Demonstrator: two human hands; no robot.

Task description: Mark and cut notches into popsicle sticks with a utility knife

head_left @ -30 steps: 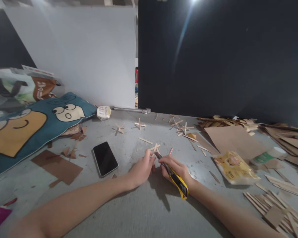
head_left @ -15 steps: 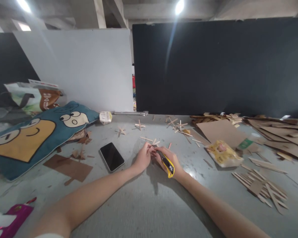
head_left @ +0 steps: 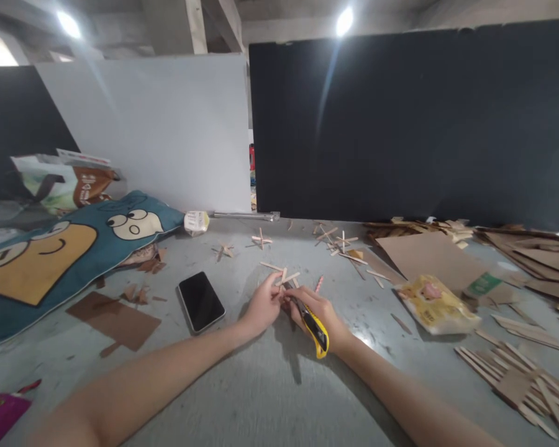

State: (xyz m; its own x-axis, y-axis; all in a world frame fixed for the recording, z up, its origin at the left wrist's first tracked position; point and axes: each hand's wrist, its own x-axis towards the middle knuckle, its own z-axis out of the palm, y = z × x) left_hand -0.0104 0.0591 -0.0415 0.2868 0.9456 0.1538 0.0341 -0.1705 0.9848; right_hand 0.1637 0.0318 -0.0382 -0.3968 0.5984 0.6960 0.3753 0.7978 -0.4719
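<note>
My right hand [head_left: 323, 313] is closed around a yellow and black utility knife [head_left: 315, 329], its front end pointing toward my other hand. My left hand [head_left: 263, 304] pinches a small piece made of crossed wooden sticks [head_left: 286, 277], whose pale ends stick up past the fingertips. Both hands meet low over the middle of the table, and the fingers hide the blade and the spot where it touches the sticks. A loose wooden stick [head_left: 271, 266] lies just beyond, and a red-striped stick [head_left: 319, 284] is to the right.
Left of my hands lie a phone [head_left: 201, 301], brown cardboard [head_left: 114, 320] and a blue cushion [head_left: 84, 248]. Several crossed-stick pieces [head_left: 261, 239] stand farther back. To the right are a yellow packet [head_left: 435, 304], cardboard sheets [head_left: 423, 257] and a bundle of sticks [head_left: 517, 379].
The view has shifted slightly, so the things at the sides sit farther outward. Both hands stay together at the same spot, and more of the crossed sticks shows above the left fingers.
</note>
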